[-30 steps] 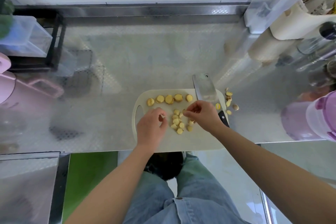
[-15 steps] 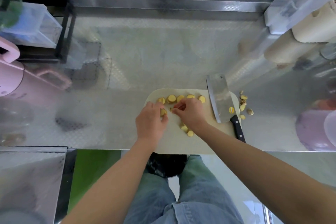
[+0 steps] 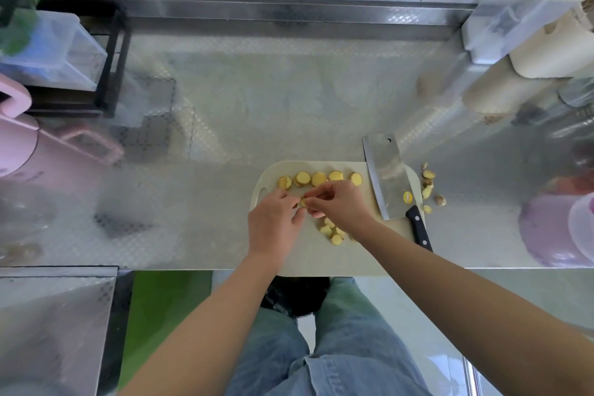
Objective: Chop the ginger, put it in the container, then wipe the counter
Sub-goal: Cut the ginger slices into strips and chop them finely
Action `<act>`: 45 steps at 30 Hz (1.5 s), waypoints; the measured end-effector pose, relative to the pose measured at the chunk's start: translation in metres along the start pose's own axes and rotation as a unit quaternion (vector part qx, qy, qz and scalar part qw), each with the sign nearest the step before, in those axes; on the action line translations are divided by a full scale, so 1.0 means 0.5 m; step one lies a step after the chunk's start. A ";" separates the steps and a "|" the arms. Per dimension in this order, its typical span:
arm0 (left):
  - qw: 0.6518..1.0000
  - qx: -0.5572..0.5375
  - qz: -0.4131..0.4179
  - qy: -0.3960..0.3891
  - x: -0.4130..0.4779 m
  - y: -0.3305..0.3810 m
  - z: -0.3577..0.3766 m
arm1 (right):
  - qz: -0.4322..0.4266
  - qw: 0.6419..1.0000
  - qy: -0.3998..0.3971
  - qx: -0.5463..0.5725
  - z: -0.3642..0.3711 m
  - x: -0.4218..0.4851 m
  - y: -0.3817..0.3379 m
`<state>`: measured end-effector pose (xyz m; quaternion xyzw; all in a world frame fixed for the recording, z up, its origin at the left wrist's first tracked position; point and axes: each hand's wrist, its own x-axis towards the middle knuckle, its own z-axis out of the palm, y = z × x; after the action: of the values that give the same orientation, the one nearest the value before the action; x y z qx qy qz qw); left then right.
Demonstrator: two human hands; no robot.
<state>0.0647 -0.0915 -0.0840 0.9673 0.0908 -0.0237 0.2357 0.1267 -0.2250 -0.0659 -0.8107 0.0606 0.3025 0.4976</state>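
While a row of ginger slices (image 3: 318, 178) lines the far edge of the cutting board (image 3: 321, 262) and a small heap of ginger pieces (image 3: 331, 231) lies by your right wrist, your left hand (image 3: 273, 225) and right hand (image 3: 342, 206) meet mid-board, the fingertips of both pinching one ginger piece (image 3: 303, 202). The cleaver (image 3: 385, 183) lies flat on the board's right side, with peel scraps (image 3: 429, 185) just beyond on the steel counter (image 3: 225, 125).

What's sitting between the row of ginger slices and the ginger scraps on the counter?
The cleaver, blade flat on the cutting board, seen in the head view.
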 end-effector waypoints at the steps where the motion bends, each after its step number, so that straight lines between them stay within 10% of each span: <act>1: 1.000 -0.001 -0.002 0.007 -0.001 -0.001 -0.004 | 0.000 1.000 0.005 -0.003 0.003 0.002 0.000; 22: 0.993 0.017 -0.115 0.008 -0.004 -0.005 -0.016 | -0.100 0.978 0.086 -0.160 -0.054 -0.011 0.050; 29: 0.996 -0.016 0.081 -0.036 -0.036 0.029 0.010 | -0.123 0.950 0.048 -0.284 -0.090 -0.066 0.102; 45: 0.989 0.003 0.134 -0.060 -0.035 0.045 0.034 | -0.134 0.954 0.030 -0.265 -0.077 -0.061 0.116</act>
<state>0.0519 -0.1220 -0.0875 0.9682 -0.0537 -0.0502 0.2393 0.0952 -0.2925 -0.0815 -0.9227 -0.1162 0.2140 0.2989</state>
